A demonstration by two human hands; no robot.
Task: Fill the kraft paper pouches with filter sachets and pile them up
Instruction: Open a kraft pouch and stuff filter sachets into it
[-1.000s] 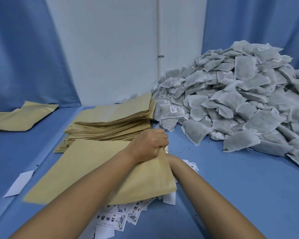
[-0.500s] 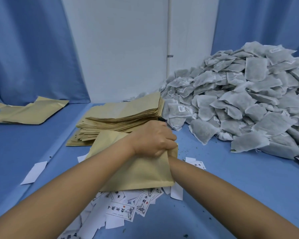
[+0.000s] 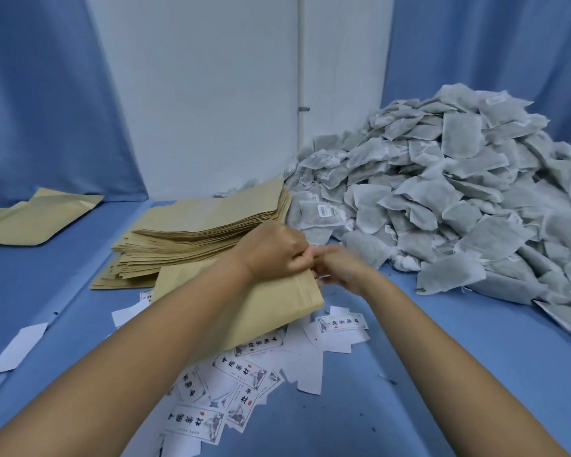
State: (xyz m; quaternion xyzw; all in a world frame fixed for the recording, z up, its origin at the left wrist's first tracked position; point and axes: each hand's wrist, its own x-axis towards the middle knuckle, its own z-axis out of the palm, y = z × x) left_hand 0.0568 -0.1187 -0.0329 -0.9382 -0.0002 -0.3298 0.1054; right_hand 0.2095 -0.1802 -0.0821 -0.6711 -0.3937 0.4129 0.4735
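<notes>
Fingers of left hand on right-facing pouch mouth, axis left-to-right

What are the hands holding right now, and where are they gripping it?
The left hand grips a kraft pouch at its far end. The right hand is blurred, so its hold cannot be told.

Right hand: blurred, so its finger posture and any contents cannot be made out. Left hand: covers the upper corner of the kraft paper pouch it grips. The left forearm hides the pouch's near-left part, and the interior is not visible. Heap of filter sachets: cut off by the right edge; tag print too small to read. Tan pouches, far left: cut off by the left edge. Printed labels: partly hidden under pouch and forearm; fine print illegible.
</notes>
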